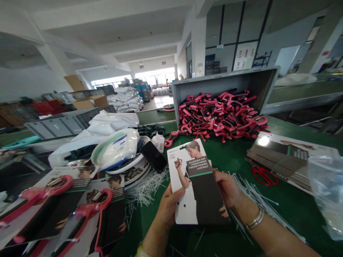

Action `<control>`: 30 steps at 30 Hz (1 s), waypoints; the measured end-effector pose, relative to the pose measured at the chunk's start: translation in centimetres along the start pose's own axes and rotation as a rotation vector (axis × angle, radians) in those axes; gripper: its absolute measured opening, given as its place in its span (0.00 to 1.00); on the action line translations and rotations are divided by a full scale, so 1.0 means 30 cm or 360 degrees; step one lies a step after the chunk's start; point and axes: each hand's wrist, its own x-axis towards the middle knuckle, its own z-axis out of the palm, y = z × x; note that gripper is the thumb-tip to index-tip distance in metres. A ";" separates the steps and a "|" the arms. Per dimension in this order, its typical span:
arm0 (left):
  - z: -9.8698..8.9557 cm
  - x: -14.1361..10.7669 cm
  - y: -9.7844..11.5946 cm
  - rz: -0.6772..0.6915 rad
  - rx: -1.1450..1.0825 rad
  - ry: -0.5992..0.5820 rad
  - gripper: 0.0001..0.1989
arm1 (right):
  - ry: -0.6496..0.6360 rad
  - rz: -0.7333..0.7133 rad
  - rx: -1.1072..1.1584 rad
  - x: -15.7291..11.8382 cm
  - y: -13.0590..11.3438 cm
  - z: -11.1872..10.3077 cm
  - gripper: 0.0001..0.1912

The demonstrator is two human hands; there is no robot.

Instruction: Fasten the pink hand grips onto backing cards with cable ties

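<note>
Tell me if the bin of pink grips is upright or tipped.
Tipped on its side: the grey bin opens toward the camera, and pink grips spill onto the green table.

Card (pixel 198 187) in left hand (pixel 169 205) and right hand (pixel 228 187); pink grips (pixel 219 116) beyond; distant sacks (pixel 127 99), probably

Black phone (pixel 153 157) – lying tilted, heaped white sacks (pixel 127 100), brown cardboard box (pixel 100 102), grey crate (pixel 69 125) – marked F

Up high is a wide white ceiling (pixel 147 33), and a thick white post (pixel 198 50) stands under it. The big windows (pixel 158 75) far away glow very bright, and the floor (pixel 160 102) near them looks pale. A grey wall (pixel 230 26) stands on the right.
</note>
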 end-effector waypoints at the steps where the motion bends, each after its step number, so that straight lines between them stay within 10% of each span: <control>1: 0.001 0.001 0.001 0.0007 -0.0005 -0.0016 0.27 | 0.0049 -0.0022 0.0036 0.004 -0.001 -0.012 0.28; 5: 0.003 0.005 0.004 -0.0027 0.0043 -0.0048 0.28 | 0.0316 -0.0577 -0.0437 -0.003 -0.064 -0.043 0.28; 11: 0.006 0.006 -0.008 0.0006 0.0101 -0.0058 0.35 | -0.0084 -0.0998 -0.2334 -0.033 -0.148 0.032 0.12; 15: -0.001 0.008 -0.012 -0.0008 0.0242 0.0000 0.33 | -0.0217 -0.0927 -0.2529 -0.001 -0.114 0.072 0.09; 21: 0.000 0.022 0.010 -0.0005 0.0248 -0.0058 0.28 | 0.0136 -0.1116 -0.2143 0.084 -0.130 0.070 0.09; 26: -0.026 0.030 0.031 0.0033 0.0274 0.0105 0.28 | 0.0258 -0.0769 -0.1866 0.094 -0.184 -0.055 0.15; 30: -0.057 0.052 0.050 0.0108 0.0273 0.0271 0.39 | 0.0101 0.0024 -0.2563 0.035 -0.118 -0.215 0.14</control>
